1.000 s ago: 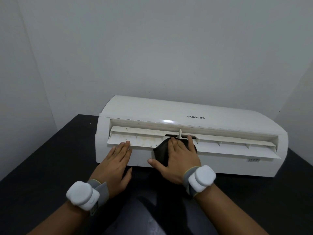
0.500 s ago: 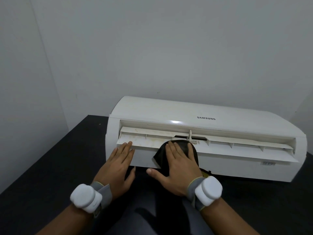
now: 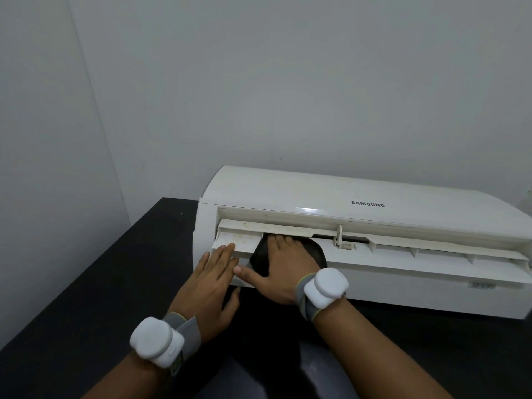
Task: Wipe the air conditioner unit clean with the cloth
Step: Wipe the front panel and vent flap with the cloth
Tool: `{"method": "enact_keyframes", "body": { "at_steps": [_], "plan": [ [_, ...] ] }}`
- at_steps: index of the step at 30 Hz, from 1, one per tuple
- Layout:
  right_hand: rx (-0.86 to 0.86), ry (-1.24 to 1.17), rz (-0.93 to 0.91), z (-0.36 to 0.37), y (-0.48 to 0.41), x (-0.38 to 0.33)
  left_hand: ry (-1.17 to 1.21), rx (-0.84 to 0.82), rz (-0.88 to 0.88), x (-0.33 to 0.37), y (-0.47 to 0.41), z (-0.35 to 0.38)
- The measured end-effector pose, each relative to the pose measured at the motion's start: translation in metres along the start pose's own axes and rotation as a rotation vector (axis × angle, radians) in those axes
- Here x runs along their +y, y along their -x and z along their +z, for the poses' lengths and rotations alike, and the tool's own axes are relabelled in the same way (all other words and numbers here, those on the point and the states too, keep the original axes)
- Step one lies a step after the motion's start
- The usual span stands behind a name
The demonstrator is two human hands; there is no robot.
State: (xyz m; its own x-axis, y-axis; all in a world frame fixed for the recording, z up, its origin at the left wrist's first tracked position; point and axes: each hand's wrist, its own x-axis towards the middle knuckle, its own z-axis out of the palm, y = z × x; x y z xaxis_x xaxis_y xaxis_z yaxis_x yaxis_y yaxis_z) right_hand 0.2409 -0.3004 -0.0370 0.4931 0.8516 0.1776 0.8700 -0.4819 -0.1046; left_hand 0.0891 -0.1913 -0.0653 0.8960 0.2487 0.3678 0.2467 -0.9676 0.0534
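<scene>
A white Samsung air conditioner unit [image 3: 359, 194] lies on a black table, its long louver flap [image 3: 431, 249] swung open toward me. A dark cloth [image 3: 315, 250] is spread over the left part of the flap. My right hand [image 3: 283, 269] presses flat on the cloth, and its fingertips reach under the upper vane. My left hand [image 3: 211, 286] lies flat, fingers straight, against the flap's left end and the unit's lower front. Both wrists carry white sensor pods on grey bands.
The black table [image 3: 115, 283] runs to the left and toward me. Grey walls meet in a corner behind the unit's left side. The unit's right end runs out of view at the right edge.
My right hand has slid the cloth leftward along the flap, from near the centre hinge to close beside my left hand. The view has shifted, so the unit now sits further right.
</scene>
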Motion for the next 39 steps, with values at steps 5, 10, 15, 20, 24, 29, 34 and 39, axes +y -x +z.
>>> {"method": "enact_keyframes", "body": {
  "at_steps": [5,10,15,20,24,29,34,39],
  "plan": [
    [0.002,-0.047,-0.105,0.007,0.019,0.013,-0.035,0.027,-0.010,-0.001,0.002,-0.003],
    [0.001,-0.007,-0.006,-0.002,0.007,0.010,-0.034,0.039,-0.036,-0.010,0.006,-0.005],
    [-0.037,-0.054,-0.063,0.000,0.007,0.005,0.010,0.081,-0.020,-0.017,0.006,-0.001],
    [-0.054,0.000,-0.075,-0.008,0.020,0.028,0.074,0.124,-0.024,-0.016,0.004,0.002],
    [-0.045,0.011,0.046,-0.007,0.013,0.016,0.153,0.132,-0.012,-0.016,0.005,0.003],
    [-0.042,-0.012,-0.013,-0.003,0.006,0.003,0.160,0.131,-0.003,-0.018,0.004,0.002],
    [-0.084,-0.011,-0.157,-0.007,0.025,0.025,0.170,0.136,-0.004,-0.020,0.005,0.002],
    [-0.056,0.047,-0.037,-0.012,0.011,0.019,0.167,0.133,-0.008,-0.018,0.004,0.003]
  ]
}}
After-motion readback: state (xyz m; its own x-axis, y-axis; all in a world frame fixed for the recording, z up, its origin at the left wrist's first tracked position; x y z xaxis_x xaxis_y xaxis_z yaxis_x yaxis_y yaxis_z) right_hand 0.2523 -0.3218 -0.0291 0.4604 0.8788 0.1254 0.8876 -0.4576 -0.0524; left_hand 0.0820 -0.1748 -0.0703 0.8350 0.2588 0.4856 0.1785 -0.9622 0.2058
